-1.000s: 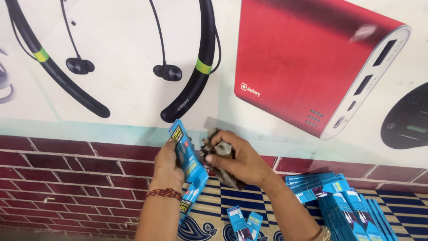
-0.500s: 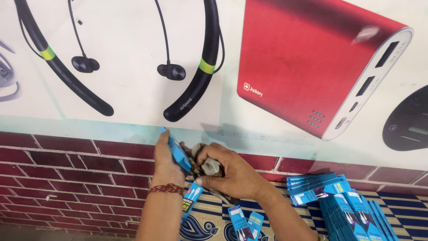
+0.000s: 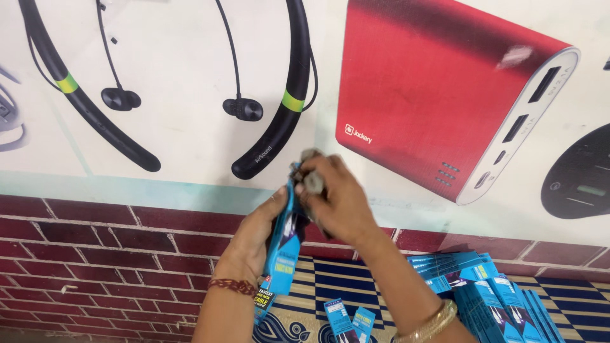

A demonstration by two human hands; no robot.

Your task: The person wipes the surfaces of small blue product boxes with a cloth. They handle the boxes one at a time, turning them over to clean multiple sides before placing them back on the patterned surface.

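A long, flat blue cardboard cable package (image 3: 283, 251) is held upright in the left hand (image 3: 254, 238), whose fingers are curled around its lower half with the thumb laid along its edge. The package's top end is met by the right hand (image 3: 333, 197), closed there with its fingertips bunched on a small grey, blurred item (image 3: 311, 181); what that item is cannot be told. Lower down, two more blue packages (image 3: 346, 317) lie on a blue-and-cream patterned mat (image 3: 330, 282), and a heap of like blue packages (image 3: 489, 292) is piled at its right edge. Behind, a red brick wall (image 3: 114, 254) is seen under a large printed poster (image 3: 190, 95).
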